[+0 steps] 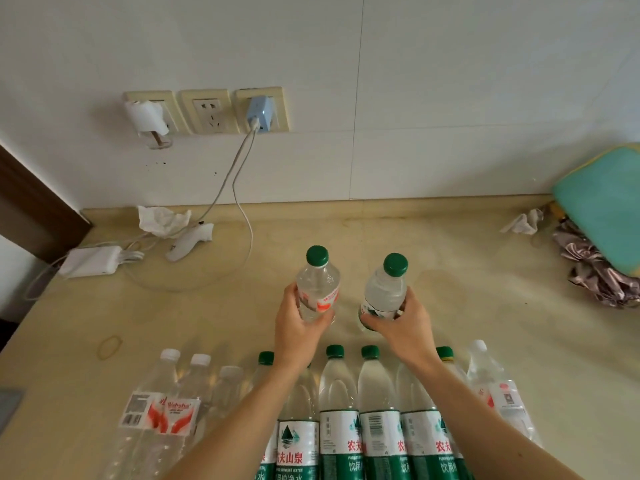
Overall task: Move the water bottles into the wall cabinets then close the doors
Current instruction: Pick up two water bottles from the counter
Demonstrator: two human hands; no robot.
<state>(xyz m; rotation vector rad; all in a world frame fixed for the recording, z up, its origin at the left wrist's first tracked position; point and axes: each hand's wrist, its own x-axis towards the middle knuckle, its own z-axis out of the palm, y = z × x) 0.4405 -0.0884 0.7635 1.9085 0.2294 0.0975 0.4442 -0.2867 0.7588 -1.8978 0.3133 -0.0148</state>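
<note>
My left hand [296, 332] grips a clear bottle with a green cap and red-and-white label [320, 282], upright above the beige counter [467, 306]. My right hand [403, 329] grips a second green-capped bottle with a green label [386, 291], tilted slightly. Both are held in the middle of the view. Below them a row of several green-label bottles [341, 420] stands at the near edge, with white-capped red-label bottles at the left [162, 407] and right [498, 396]. No wall cabinet is in view.
Wall sockets with a blue charger [259, 114] and trailing cables sit at the back left. A white power adapter [90, 261], a crumpled tissue [162, 220] and a rubber band [110, 346] lie on the counter. A teal cushion [602, 206] and crumpled fabric [595, 268] occupy the right.
</note>
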